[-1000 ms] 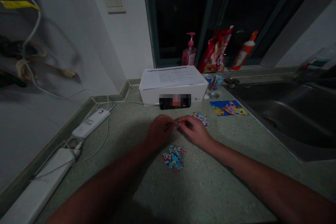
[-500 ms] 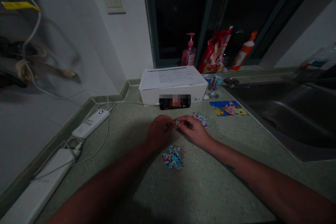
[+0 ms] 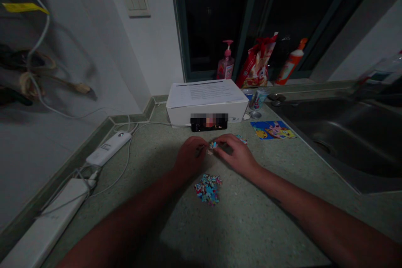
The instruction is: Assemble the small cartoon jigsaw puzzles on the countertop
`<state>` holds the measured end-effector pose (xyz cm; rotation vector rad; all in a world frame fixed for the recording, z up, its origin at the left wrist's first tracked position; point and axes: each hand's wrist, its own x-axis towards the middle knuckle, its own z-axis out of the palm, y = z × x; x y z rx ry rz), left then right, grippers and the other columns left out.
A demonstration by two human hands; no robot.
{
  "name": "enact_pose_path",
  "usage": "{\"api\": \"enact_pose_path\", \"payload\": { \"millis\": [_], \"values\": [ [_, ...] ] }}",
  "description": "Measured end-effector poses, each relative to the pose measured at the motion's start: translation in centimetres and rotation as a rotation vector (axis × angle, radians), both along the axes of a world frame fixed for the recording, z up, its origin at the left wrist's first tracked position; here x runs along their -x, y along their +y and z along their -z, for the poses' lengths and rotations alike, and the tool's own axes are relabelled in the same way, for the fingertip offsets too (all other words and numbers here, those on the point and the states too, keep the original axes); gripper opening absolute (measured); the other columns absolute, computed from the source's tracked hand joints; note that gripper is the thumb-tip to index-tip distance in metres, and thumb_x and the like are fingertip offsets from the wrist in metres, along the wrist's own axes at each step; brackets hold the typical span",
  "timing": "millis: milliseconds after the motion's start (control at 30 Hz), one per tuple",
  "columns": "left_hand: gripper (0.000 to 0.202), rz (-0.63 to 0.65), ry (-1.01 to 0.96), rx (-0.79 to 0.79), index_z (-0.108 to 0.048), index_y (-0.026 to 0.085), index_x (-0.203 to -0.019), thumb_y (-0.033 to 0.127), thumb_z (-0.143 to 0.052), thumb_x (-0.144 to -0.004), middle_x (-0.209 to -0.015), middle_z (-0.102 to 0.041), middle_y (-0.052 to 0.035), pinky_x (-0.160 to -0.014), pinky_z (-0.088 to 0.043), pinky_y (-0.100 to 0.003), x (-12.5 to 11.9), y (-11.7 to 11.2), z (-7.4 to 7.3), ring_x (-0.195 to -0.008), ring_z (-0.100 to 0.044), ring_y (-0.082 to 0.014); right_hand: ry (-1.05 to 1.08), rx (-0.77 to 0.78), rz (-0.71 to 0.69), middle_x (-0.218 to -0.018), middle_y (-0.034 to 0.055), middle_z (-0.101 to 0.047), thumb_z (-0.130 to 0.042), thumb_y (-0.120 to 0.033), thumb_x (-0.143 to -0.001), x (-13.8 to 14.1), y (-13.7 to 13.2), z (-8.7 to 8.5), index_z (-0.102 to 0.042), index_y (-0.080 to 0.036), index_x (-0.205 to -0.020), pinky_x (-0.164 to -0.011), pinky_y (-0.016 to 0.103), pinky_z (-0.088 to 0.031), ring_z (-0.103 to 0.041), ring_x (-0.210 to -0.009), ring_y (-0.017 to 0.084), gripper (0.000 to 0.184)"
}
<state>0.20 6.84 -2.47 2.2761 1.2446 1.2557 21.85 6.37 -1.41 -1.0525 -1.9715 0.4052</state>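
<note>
Over the speckled green countertop (image 3: 260, 201), my left hand (image 3: 190, 157) and my right hand (image 3: 236, 155) meet at the fingertips. Tiny jigsaw pieces (image 3: 212, 146) sit between them; each hand seems to pinch one. A loose heap of multicoloured jigsaw pieces (image 3: 207, 189) lies just below my hands. A smaller heap (image 3: 241, 139) is mostly hidden behind my right fingers. Further right lies a colourful cartoon picture card (image 3: 272, 130).
A white box (image 3: 205, 113) topped with a printed sheet stands at the back, a blurred black object against it. A steel sink (image 3: 333, 138) lies right, a power strip (image 3: 47, 222) and white adapter (image 3: 108, 148) left. Bottles stand at the window.
My right hand has shifted forward over the smaller heap, hiding more of it. My fingertips have parted slightly, so the small pieces between them show more clearly.
</note>
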Motion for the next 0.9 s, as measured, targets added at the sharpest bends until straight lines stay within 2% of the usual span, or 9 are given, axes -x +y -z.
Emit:
{"api": "enact_pose_path", "payload": {
  "millis": [100,200,333,433,633,900],
  "values": [
    [0.02,-0.037,0.057,0.039,-0.071,0.021,-0.1,0.007,-0.063,-0.087,-0.103,-0.075,-0.0052,-0.095,-0.057,-0.038,-0.1,0.3,0.0,-0.101,-0.069,-0.0221,-0.076,0.0,0.051,-0.11,0.0094,-0.074,-0.068,-0.034,-0.096,-1.2,0.5,-0.8,-0.071,-0.025,-0.107,-0.096,0.046,-0.055,-0.069,-0.107,0.028,0.014],
    [0.019,-0.049,0.145,0.101,-0.072,0.021,-0.099,0.008,-0.066,-0.086,-0.103,-0.076,-0.0059,-0.097,-0.056,-0.04,-0.2,0.4,0.1,-0.104,-0.069,-0.0239,-0.141,0.012,0.172,-0.11,0.0109,-0.073,-0.068,-0.032,-0.094,-3.3,1.7,-1.8,-0.073,-0.024,-0.104,-0.093,0.045,-0.056,-0.069,-0.107,0.029,0.014],
    [0.015,-0.052,0.217,0.16,-0.073,0.021,-0.097,0.012,-0.068,-0.086,-0.101,-0.075,-0.0062,-0.095,-0.056,-0.04,-0.3,0.5,0.3,-0.101,-0.069,-0.0242,-0.272,0.192,0.295,-0.109,0.0106,-0.075,-0.072,-0.033,-0.089,-6.8,3.5,-3.1,-0.076,-0.022,-0.105,-0.077,0.038,-0.057,-0.073,-0.086,0.025,0.02],
    [0.015,-0.042,0.221,0.134,-0.074,0.021,-0.098,0.013,-0.068,-0.086,-0.101,-0.075,-0.0067,-0.098,-0.056,-0.042,-0.3,0.6,0.5,-0.103,-0.069,-0.0253,-0.372,0.304,0.295,-0.098,0.0073,-0.079,-0.073,-0.033,-0.087,-8.9,4.3,-3.6,-0.079,-0.023,-0.101,-0.07,0.034,-0.053,-0.074,-0.082,0.024,0.017],
    [0.018,0.006,0.237,0.074,-0.075,0.022,-0.099,0.016,-0.068,-0.083,-0.103,-0.076,-0.0084,-0.097,-0.056,-0.047,-0.2,0.9,0.8,-0.102,-0.068,-0.029,-0.424,0.327,0.234,-0.088,0.0069,-0.081,-0.08,-0.032,-0.081,-10.9,4.9,-2.6,-0.081,-0.025,-0.095,-0.065,0.035,-0.053,-0.074,-0.076,0.025,0.016],
    [0.019,0.039,0.285,0.071,-0.077,0.021,-0.104,0.022,-0.075,-0.085,-0.108,-0.075,-0.009,-0.1,-0.054,-0.051,-0.3,0.8,0.5,-0.106,-0.067,-0.0296,-0.558,0.386,0.257,-0.092,0.0065,-0.081,-0.078,-0.031,-0.082,-10.5,4.7,-2.0,-0.082,-0.026,-0.097,-0.071,0.037,-0.054,-0.076,-0.081,0.027,0.016]
  ]
}}
